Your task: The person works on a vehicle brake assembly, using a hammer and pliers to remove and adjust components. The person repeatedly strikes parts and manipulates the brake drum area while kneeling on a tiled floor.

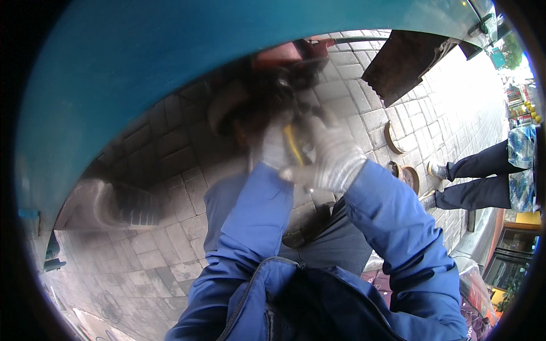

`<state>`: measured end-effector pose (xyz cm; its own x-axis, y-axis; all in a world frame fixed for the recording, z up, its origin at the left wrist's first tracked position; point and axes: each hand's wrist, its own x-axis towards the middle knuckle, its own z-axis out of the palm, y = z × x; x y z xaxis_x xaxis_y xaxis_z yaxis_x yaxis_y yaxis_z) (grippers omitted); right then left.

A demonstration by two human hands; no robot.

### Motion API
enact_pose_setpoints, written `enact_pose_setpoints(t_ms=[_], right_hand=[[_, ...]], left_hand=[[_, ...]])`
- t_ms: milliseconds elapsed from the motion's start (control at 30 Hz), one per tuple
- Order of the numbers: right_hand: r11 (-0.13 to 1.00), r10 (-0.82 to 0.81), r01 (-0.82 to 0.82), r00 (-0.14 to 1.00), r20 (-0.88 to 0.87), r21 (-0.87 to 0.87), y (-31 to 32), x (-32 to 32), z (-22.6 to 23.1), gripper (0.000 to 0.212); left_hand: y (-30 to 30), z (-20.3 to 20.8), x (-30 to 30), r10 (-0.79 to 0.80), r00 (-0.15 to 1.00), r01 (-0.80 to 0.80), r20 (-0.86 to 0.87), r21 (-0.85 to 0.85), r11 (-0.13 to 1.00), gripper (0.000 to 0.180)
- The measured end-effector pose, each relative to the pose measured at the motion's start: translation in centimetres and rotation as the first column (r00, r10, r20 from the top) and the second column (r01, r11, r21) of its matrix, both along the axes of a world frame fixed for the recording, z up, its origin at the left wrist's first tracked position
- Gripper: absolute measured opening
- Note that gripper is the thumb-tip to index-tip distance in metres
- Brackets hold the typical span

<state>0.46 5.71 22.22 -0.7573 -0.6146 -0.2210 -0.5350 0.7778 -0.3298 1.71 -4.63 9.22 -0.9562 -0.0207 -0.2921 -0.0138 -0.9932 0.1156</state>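
Observation:
Both my hands wear pale knit gloves and meet in front of a dark wheel hub assembly (267,105) beneath a teal vehicle body (142,62). My left hand (276,141) is beside a narrow yellow strip (293,145), which runs between the two hands; its kind is blurred. Just right of it, my right hand (334,152) has its thumb pointing left, and its other fingers reach up toward the hub. Motion smears the fingers of both hands, so I cannot tell what either one grips. The hub's details are dark and blurred too.
A red jack-like object (287,55) stands beyond the hub. A rusty brown panel (401,65) hangs at upper right. Curved shoe-like parts, one a brown arc (393,139), lie on the paving (165,244). Another person's legs (478,182) are at right. A mudflap (108,204) hangs left.

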Motion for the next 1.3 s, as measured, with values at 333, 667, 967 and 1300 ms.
enact_pose_setpoints(t_ms=[333, 667, 967, 1300], right_hand=[[0.943, -0.168, 0.141, 0.984, -0.063, -0.302, 2.0, 0.0, -5.0, 0.053], [0.890, -0.145, 0.134, 0.989, 0.008, -0.436, 2.9, -3.5, -4.7, 0.019], [0.906, -0.264, 0.308, 0.947, 0.182, -0.292, 0.5, -5.2, 2.0, 0.060], [0.893, 0.010, -0.092, 0.983, 0.184, 0.440, -2.9, -1.6, 6.9, 0.102]], left_hand=[[-1.0, 0.0, 0.4, -0.069, 0.992, 0.049, -0.109, -0.176, 0.983, 0.048], [-1.0, 0.8, 0.1, -0.020, 0.999, 0.026, 0.024, -0.257, 0.966, 0.054], [-0.7, -1.2, -2.6, 0.053, 0.990, -0.112, -0.127, -0.524, 0.844, 0.054], [-1.1, -3.3, -2.8, -0.001, 0.962, 0.021, -0.275, 0.070, 0.997, 0.037]])
